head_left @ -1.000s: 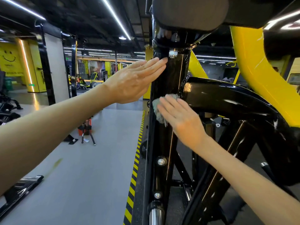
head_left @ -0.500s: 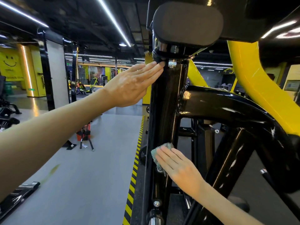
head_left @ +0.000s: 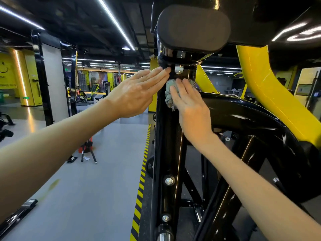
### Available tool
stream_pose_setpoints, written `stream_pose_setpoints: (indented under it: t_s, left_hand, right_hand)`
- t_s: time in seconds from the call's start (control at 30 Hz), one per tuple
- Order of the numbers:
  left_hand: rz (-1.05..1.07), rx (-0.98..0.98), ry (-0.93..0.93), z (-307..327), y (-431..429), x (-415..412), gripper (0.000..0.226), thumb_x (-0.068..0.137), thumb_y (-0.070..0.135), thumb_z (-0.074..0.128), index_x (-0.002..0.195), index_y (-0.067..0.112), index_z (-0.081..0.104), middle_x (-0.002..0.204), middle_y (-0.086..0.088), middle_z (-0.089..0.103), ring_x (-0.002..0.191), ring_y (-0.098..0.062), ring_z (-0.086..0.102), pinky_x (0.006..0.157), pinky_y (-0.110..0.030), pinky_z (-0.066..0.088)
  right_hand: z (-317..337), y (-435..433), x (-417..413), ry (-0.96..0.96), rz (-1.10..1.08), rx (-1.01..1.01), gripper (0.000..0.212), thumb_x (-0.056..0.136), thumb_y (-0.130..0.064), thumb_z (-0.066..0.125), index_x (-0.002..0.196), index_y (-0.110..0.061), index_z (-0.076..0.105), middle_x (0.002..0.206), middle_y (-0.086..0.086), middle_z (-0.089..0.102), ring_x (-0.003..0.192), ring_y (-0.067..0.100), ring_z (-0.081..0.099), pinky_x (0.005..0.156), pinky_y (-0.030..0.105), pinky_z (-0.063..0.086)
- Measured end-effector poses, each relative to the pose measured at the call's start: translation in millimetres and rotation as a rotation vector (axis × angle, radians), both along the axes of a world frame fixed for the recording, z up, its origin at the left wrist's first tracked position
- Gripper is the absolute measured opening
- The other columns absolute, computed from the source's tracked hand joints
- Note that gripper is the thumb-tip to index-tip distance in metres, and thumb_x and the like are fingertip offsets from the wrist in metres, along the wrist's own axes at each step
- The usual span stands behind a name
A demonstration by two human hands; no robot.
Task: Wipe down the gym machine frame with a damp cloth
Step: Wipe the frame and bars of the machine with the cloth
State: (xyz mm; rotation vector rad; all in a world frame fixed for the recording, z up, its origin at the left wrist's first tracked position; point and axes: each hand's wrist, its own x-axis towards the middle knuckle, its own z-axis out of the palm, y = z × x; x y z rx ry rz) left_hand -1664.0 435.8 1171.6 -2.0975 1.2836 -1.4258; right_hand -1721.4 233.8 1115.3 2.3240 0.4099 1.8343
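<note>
We press the teal cloth (head_left: 168, 94) to the black upright post (head_left: 166, 145) under our flat right hand (head_left: 192, 110), our left hand (head_left: 133, 94) touching it straight-fingered alongside, a bolt (head_left: 178, 69) and dark pad (head_left: 192, 28) just above both, a curved tube (head_left: 243, 115) beyond the right.

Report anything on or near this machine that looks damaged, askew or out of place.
Nothing on the black upright post looks bent or damaged, and its bolts are in place. The one oddity: a small tripod stands out on the open grey floor, a flat black item lying beside it, left of the hazard tape.
</note>
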Motion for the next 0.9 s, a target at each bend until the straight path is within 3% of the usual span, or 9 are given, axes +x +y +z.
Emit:
stream_pose_setpoints:
  t_s: [0.1,0.3,0.43,0.67,0.77,0.9]
  left_hand:
    - [-0.007,-0.030,-0.016,-6,-4,-2,0.060,0.097,0.018,0.024,0.154,-0.001,0.024,0.162,-0.017,0.022,0.150,-0.029,0.021,0.124,-0.039,0.012]
    - [-0.036,-0.061,0.012,-26,-22,-3,0.060,0.098,0.018,0.033,0.155,0.001,0.022,0.163,-0.015,0.017,0.152,-0.026,0.015,0.124,-0.036,0.006]
    - [-0.034,-0.099,0.034,-34,-31,-5,0.061,0.097,0.017,0.033,0.154,0.000,0.022,0.163,-0.016,0.016,0.152,-0.028,0.014,0.124,-0.038,0.008]
    - [-0.046,-0.152,0.088,-27,-28,-6,0.060,0.096,0.013,0.035,0.154,0.001,0.024,0.162,-0.015,0.022,0.151,-0.026,0.018,0.123,-0.044,0.020]
    - [-0.037,-0.178,0.091,-31,-33,-11,0.058,0.098,0.018,0.030,0.153,0.000,0.026,0.162,-0.016,0.021,0.151,-0.027,0.018,0.123,-0.042,0.017]
    - [-0.021,-0.155,0.071,-46,-44,-15,0.059,0.098,0.020,0.031,0.153,0.000,0.027,0.163,-0.014,0.020,0.151,-0.027,0.019,0.123,-0.040,0.015]
  right_hand:
    - [-45,-3,-1,0.005,0.001,-0.069,0.046,0.086,0.004,0.054,0.132,0.001,0.056,0.138,0.022,0.054,0.132,0.036,0.049,0.113,0.047,0.036]
    - [-137,-32,-15,0.164,-0.084,-0.346,0.045,0.090,-0.002,0.046,0.134,-0.007,0.056,0.139,0.014,0.057,0.132,0.028,0.050,0.112,0.044,0.038]
    - [-102,-36,-11,0.136,-0.102,-0.372,0.045,0.091,-0.003,0.045,0.135,-0.006,0.054,0.141,0.014,0.054,0.134,0.030,0.048,0.115,0.044,0.030]
    - [12,-24,-9,0.012,-0.037,-0.077,0.048,0.089,-0.004,0.035,0.130,-0.002,0.060,0.137,0.019,0.057,0.130,0.035,0.051,0.111,0.043,0.034]
    - [-2,-26,-10,0.012,-0.025,-0.018,0.047,0.091,-0.004,0.036,0.133,0.000,0.056,0.138,0.021,0.055,0.131,0.035,0.050,0.111,0.045,0.038]
    - [-53,-43,-16,0.009,-0.075,-0.126,0.044,0.090,-0.002,0.044,0.131,-0.001,0.058,0.137,0.020,0.056,0.131,0.033,0.051,0.111,0.044,0.040]
